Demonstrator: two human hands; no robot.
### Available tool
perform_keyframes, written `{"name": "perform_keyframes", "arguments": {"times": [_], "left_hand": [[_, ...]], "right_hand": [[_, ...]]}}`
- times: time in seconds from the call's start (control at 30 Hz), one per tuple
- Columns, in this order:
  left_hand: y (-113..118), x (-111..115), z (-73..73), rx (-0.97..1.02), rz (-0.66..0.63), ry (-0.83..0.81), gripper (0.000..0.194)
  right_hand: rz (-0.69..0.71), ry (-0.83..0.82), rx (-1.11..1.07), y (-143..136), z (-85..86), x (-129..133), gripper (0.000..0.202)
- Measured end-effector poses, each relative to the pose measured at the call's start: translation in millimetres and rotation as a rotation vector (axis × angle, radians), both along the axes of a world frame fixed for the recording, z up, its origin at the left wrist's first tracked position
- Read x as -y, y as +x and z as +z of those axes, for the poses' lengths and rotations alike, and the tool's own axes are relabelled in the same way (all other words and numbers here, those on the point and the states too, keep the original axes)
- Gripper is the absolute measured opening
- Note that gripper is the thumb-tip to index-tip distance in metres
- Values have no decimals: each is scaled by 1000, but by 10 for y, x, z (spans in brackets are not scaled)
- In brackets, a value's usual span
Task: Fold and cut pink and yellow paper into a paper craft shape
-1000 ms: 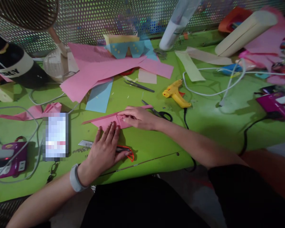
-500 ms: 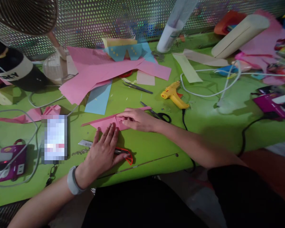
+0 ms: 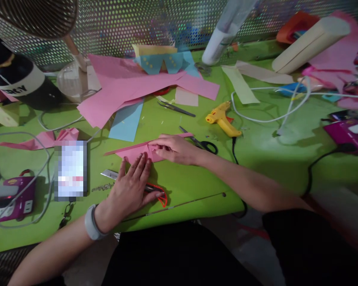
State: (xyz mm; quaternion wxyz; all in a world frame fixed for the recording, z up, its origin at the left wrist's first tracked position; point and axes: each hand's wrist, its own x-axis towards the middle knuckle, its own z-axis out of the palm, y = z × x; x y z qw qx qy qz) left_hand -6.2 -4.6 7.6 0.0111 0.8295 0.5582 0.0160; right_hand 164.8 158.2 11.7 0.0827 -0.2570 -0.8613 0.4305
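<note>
A small piece of pink paper (image 3: 130, 153) with a folded strip along its far edge lies on the green table. My left hand (image 3: 133, 184) is open, its fingertips pressing flat on the near part of that paper. Beneath the left palm is a utility knife (image 3: 158, 191) with an orange-red edge; its blade (image 3: 109, 173) shows on the left. My right hand (image 3: 177, 149) is bent over the paper's right side, index finger along the fold, the other fingers curled in and pinching the paper. Black-handled scissors (image 3: 209, 147) lie partly behind the right hand.
A yellow glue gun (image 3: 223, 119) and tweezers (image 3: 176, 108) lie beyond my hands. Large pink sheets (image 3: 131, 85) and a blue sheet (image 3: 127, 121) are at the back. A phone (image 3: 71, 169) sits left, near cables and a purple power socket (image 3: 16, 200). The glue gun's cord trails over the front edge.
The whole view has shifted slightly, so the table's things sit a little further right. Both hands stay in almost the same place on the pink paper.
</note>
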Motion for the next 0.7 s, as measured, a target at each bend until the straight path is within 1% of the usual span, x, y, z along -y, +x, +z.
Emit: {"name": "perform_keyframes", "arguments": {"times": [0.23,0.7], "left_hand": [[-19,-12,-27,39,-17,-9,93],[-24,-14,-12,39,-27,-8,96]], "right_hand": [[-1,-1,-12,6,-27,-1,40],[-2,18,-21,7,-39,7,40]]}}
